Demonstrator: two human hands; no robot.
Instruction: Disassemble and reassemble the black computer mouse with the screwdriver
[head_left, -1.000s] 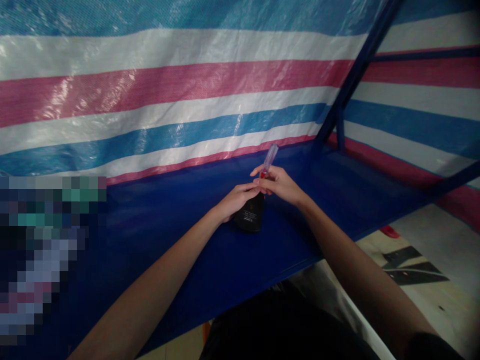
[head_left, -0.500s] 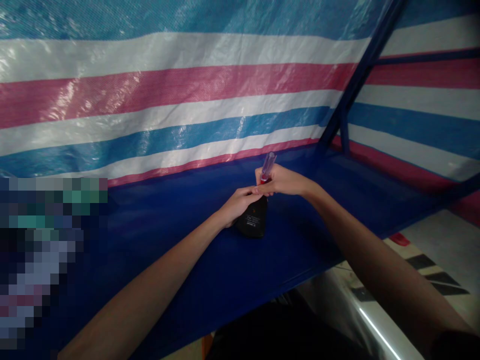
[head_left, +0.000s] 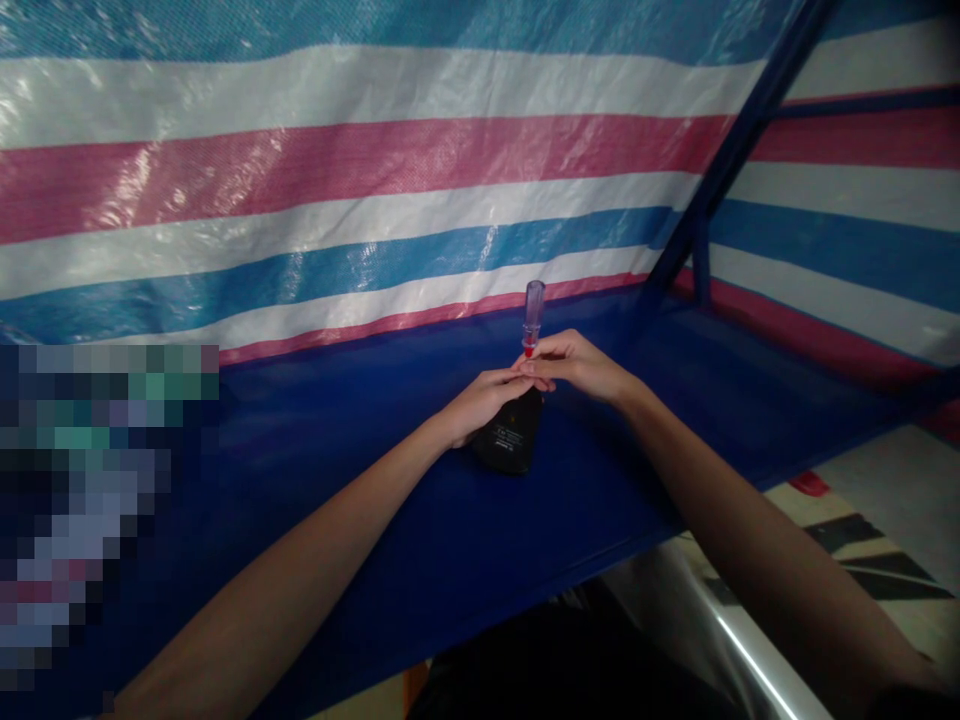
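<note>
A black device (head_left: 511, 447) with small white print on its face lies on the blue surface. My left hand (head_left: 486, 400) is closed over its upper left side, hiding that end. A screwdriver (head_left: 534, 305) with a clear purplish handle and a red collar stands almost upright over the device's far end. My right hand (head_left: 571, 362) is closed around the screwdriver just below the handle, its fingertips meeting those of my left hand. The screwdriver's shaft and tip are hidden behind my fingers.
The blue sheet-covered surface (head_left: 390, 560) carries the work. Behind it hangs a striped plastic sheet (head_left: 420, 160). A dark blue frame pole (head_left: 720, 165) slants up at the right. A pixelated patch (head_left: 90, 500) covers the left side.
My right hand has slid from the screwdriver's handle down to just under it. The screwdriver now stands more upright, with more of its handle showing. The device stays under my left hand.
</note>
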